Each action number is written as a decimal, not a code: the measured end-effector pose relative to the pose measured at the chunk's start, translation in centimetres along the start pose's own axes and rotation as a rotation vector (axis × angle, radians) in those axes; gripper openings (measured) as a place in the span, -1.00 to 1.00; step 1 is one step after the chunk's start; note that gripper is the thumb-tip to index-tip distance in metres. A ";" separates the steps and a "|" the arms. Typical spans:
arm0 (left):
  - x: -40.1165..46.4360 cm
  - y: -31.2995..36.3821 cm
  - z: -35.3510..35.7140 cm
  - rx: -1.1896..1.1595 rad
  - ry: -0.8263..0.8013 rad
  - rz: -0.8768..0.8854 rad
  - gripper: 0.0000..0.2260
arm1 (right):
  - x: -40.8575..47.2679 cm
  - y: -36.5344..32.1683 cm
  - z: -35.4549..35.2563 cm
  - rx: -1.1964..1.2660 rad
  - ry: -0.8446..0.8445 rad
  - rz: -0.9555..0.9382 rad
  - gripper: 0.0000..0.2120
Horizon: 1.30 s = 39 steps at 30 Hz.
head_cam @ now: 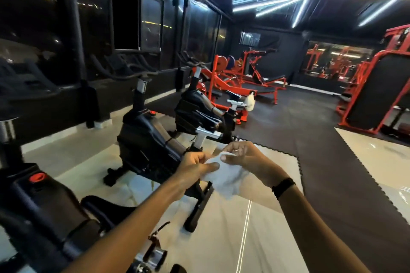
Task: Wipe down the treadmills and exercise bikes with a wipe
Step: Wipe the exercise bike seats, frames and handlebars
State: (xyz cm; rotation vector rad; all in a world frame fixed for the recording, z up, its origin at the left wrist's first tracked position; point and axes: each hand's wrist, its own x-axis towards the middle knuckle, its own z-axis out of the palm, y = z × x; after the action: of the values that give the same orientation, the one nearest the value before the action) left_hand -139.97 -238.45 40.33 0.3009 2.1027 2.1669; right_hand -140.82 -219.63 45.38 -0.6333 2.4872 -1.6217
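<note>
A crumpled white wipe (226,176) hangs between both hands in the lower middle of the head view. My left hand (195,166) pinches its left edge with thumb and fingers. My right hand (246,157) pinches its upper right part; a black band sits on that wrist. Three black exercise bikes stand in a row on the left: the nearest bike (44,201) at lower left, the middle bike (148,139) just beyond my hands, the far bike (197,108) behind it. Both hands are held above the floor, apart from the bikes.
Red weight machines (239,77) stand at the back, a red rack (375,95) at the right. A white object (250,101) hangs by the far bike's seat post. Dark rubber mats (310,135) and pale glossy tiles (221,228) cover the floor. Dark windows line the left wall.
</note>
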 end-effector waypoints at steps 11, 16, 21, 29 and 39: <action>6.6 0.9 12.1 -0.056 -0.149 -0.055 -0.78 | -4.3 6.5 -12.1 0.219 0.182 -0.031 -0.85; 9.6 1.7 15.2 -0.125 -0.244 -0.100 -0.63 | -3.6 8.3 -15.7 0.250 0.319 -0.019 -0.91; 13.3 1.5 16.6 0.010 -0.223 -0.063 -0.86 | -1.6 9.1 -18.5 0.078 0.414 -0.021 -0.89; 21.4 -0.1 18.1 -0.231 -0.323 -0.125 -0.71 | 3.4 12.6 -22.2 -0.029 0.430 0.062 -0.61; 33.7 0.8 18.2 -0.359 -0.276 -0.115 -0.73 | 13.5 14.9 -28.9 -0.018 0.497 0.107 -0.63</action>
State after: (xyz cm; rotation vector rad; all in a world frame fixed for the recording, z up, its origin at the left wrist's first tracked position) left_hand -168.88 -213.54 43.78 0.4038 1.5188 2.2313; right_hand -166.22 -195.24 46.20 -0.0942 2.8025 -1.9041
